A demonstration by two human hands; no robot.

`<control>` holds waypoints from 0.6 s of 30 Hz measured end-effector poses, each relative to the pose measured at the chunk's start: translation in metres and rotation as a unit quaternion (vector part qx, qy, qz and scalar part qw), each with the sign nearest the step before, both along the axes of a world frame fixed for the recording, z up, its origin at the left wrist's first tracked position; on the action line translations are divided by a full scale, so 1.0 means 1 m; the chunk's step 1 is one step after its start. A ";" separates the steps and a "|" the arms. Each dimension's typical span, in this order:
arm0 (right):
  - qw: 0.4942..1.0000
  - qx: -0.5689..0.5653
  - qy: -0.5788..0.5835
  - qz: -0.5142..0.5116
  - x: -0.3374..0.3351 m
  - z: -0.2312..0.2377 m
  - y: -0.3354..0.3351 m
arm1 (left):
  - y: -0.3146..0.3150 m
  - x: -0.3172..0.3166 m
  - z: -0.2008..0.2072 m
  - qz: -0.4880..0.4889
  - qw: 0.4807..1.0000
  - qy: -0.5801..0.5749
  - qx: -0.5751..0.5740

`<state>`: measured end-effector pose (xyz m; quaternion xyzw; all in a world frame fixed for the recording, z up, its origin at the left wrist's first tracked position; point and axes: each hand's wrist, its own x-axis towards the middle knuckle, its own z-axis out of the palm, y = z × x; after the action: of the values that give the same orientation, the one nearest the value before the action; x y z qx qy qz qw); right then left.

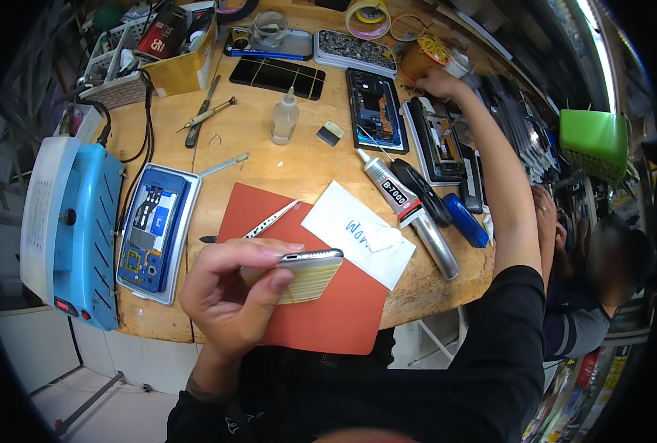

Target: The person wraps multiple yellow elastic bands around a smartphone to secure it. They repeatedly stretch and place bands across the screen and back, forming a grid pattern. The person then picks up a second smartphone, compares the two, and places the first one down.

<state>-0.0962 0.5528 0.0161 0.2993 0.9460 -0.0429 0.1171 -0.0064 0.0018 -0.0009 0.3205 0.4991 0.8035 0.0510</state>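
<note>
My left hand [232,292] grips a smartphone [312,257] between thumb and fingers, above an orange-red mat [343,317]. The phone's short edge with its charging port is turned up toward me. Yellow rubber bands [310,286] run in close rows across the phone. My right arm stretches to the far right, where my right hand [440,83] is at a brown cup [415,65] with yellow rubber bands [435,49] heaped at its top. The right fingers are bent together against the cup; what they hold, if anything, is hidden. White spotted tweezers [272,218] lie on the mat.
A white paper [343,221] overlaps the mat, with a glue tube [417,221] beside it. Opened phones [151,229] lie left and back right. A dropper bottle [285,118] stands mid-table. A blue machine [96,229] borders the left. Another person [579,310] sits at right.
</note>
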 end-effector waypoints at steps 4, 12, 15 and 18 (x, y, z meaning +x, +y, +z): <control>0.970 -0.141 0.190 -0.059 0.027 0.023 -0.024 | 0.000 0.001 0.001 0.014 1.000 -0.008 0.005; 0.807 -0.438 0.374 0.131 0.141 0.069 -0.211 | -0.012 -0.002 0.010 0.004 0.998 -0.055 0.019; 0.793 -0.473 0.358 0.140 0.168 0.063 -0.277 | -0.012 0.007 0.014 -0.008 1.000 -0.024 -0.001; 0.748 -0.526 0.358 0.191 0.175 0.056 -0.322 | -0.012 0.013 0.015 0.000 1.000 -0.004 -0.020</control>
<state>0.0785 0.2304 0.0724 -0.0341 0.7838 -0.6142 -0.0856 0.0067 -0.0104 0.0142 0.3161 0.5149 0.7946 0.0595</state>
